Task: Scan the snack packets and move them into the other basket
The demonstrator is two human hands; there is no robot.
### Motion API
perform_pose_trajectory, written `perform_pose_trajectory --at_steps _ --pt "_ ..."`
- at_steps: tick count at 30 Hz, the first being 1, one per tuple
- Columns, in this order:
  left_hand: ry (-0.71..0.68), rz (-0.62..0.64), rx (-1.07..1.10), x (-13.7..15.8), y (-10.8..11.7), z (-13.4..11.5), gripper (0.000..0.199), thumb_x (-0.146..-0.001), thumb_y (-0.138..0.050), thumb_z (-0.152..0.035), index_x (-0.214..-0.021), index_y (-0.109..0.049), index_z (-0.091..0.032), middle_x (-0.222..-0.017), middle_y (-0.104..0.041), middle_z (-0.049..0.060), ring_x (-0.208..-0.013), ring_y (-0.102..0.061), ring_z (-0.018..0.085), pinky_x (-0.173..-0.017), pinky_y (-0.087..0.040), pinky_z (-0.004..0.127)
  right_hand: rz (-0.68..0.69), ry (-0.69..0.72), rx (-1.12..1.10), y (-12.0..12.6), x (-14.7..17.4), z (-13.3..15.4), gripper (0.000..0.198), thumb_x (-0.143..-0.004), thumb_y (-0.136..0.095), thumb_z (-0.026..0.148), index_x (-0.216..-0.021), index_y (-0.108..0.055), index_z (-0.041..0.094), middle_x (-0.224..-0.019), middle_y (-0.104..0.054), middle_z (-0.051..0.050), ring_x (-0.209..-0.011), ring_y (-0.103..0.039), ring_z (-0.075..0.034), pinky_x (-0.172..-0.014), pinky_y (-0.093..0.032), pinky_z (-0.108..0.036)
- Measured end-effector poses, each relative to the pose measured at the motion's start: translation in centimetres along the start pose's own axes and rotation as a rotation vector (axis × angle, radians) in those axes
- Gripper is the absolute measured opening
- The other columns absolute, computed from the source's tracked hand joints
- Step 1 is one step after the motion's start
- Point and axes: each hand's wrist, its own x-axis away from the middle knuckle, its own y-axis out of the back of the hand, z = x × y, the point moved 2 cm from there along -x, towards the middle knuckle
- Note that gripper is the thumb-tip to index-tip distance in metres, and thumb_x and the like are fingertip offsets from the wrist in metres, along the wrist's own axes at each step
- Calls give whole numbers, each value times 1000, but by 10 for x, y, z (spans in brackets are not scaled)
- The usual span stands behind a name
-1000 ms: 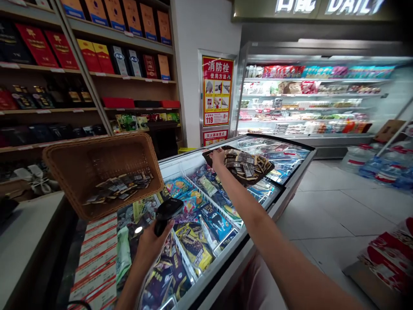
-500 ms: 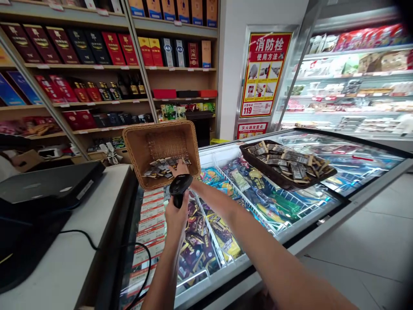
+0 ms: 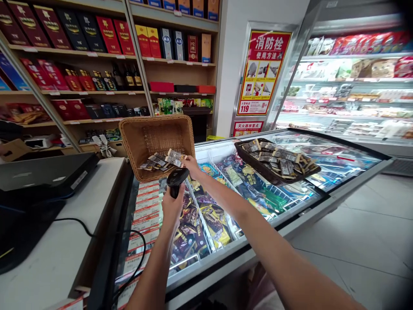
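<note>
My left hand (image 3: 172,204) is wrapped round the handle of a black barcode scanner (image 3: 178,175), held upright over the freezer's glass top. Just beyond it, my right hand (image 3: 192,167) pinches a small snack packet (image 3: 175,157) at the right side of a tan wicker basket (image 3: 124,144). The basket is tipped toward me, and several similar packets (image 3: 158,160) lie along its lower inside wall. A dark woven tray (image 3: 254,165) heaped with more of these packets rests on the freezer glass to the right.
Under the glass of the chest freezer (image 3: 274,224) are bagged frozen goods in wire dividers. Price labels (image 3: 143,215) line its left side. A white counter (image 3: 41,262) with a black device (image 3: 48,176) stands left, a black cable (image 3: 142,241) looping beside it. Boxed bottles (image 3: 74,28) fill shelves behind.
My right hand has lifted a packet from the pile and drawn back to the basket's right side. The left hand still holds the scanner. The whole view has shifted slightly.
</note>
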Motion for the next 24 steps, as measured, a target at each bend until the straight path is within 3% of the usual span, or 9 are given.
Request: perform_pose_trajectory --at_steps 4,7,9,12,17,24 --pt "-5 105 7 8 -10 -6 52 -72 -69 -72 -80 -58 -22 -59 -53 -4 -50 -50 13 -50 -40 24 -112 39 14 79 27 4 16 -83 -67 33 -86 -60 19 -70 -60 5 -58 -53 -9 -56 -44 -21" --pt "-17 230 -3 16 -20 -9 52 -70 -72 -70 -81 -58 -21 -56 -52 -5 -47 -46 11 -47 -35 23 -231 136 123 138 51 1 22 -84 -68 42 -85 -62 20 -61 -50 7 -52 -46 -10 -50 -38 -21" --pt "-43 303 -45 18 -26 -6 51 -71 -73 -68 -82 -60 -20 -55 -51 -5 -47 -47 12 -46 -33 23 -305 158 168 163 59 1 25 -85 -66 46 -85 -63 21 -58 -45 7 -52 -44 -11 -49 -35 -21" --pt "-84 366 -119 18 -32 1 49 -72 -74 -65 -83 -61 -19 -55 -51 -5 -47 -47 12 -46 -33 23 -358 178 182 177 59 8 28 -89 -61 48 -88 -64 20 -59 -44 6 -53 -44 -11 -50 -34 -22" --pt "-79 390 -165 17 -31 2 51 -74 -72 -67 -87 -63 -19 -60 -56 -3 -50 -51 13 -48 -36 23 -299 250 221 179 57 22 30 -93 -56 48 -98 -67 21 -64 -47 3 -55 -42 -11 -52 -34 -22" --pt "-42 396 -146 20 -30 -9 53 -67 -75 -67 -85 -62 -19 -57 -54 -5 -48 -49 13 -46 -35 24 -318 159 201 185 53 17 32 -90 -61 50 -100 -69 21 -64 -50 3 -58 -46 -13 -54 -35 -24"
